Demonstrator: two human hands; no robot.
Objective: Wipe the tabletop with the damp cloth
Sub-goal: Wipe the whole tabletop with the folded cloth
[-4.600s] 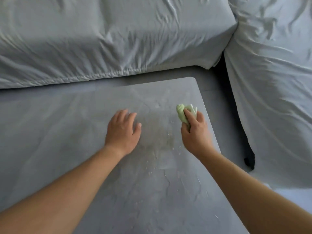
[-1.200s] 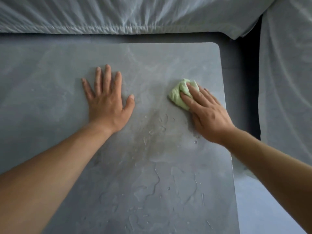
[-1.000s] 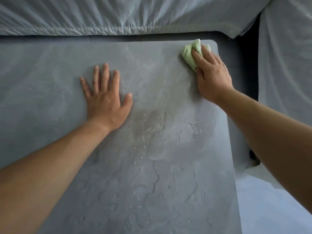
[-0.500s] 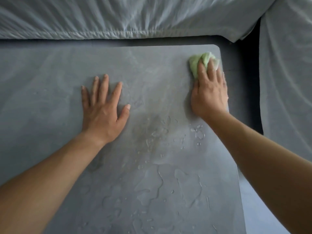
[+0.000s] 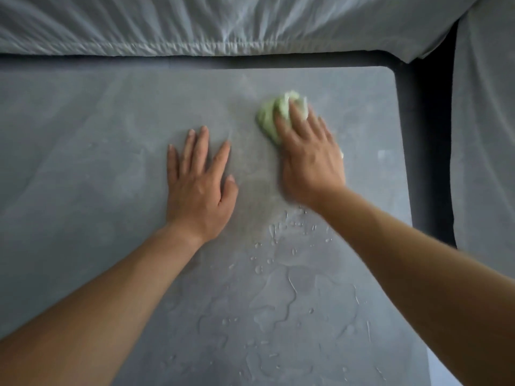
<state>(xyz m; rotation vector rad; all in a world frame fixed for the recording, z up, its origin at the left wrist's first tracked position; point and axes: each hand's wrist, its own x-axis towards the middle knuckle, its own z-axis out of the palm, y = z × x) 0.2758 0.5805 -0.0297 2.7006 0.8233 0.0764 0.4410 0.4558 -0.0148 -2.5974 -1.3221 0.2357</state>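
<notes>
water (image 5: 272, 230) lies in beads and thin puddles on the near part of the grey tabletop (image 5: 83, 135), mostly between the person's two forearms and towards the near edge. the left hand (image 5: 199, 188) rests flat on the surface, palm down, fingers straight and a little spread, holding nothing. just to its right, the right hand (image 5: 309, 160) lies over a pale green cloth (image 5: 269, 118), the fingers stretched out across it and pressing it down onto the table rather than curled round it. that hand is smeared with blur, so i cannot make out where the thumb sits. the cloth is bunched into a wad, and most of it shows beyond the fingertips and on the side towards the left hand. a small light scrap also peeks out by the little finger. it sits on the far right part of the tabletop, short of the rounded far corner and clear of both edges. the surface around the cloth looks dull and streaked, with no beads on it. a wrinkled grey sheet (image 5: 195, 23) covers something soft along the far side of the table. more grey fabric (image 5: 485, 135) runs down the right side, with a dark gap (image 5: 412, 107) between it and the table.
</notes>
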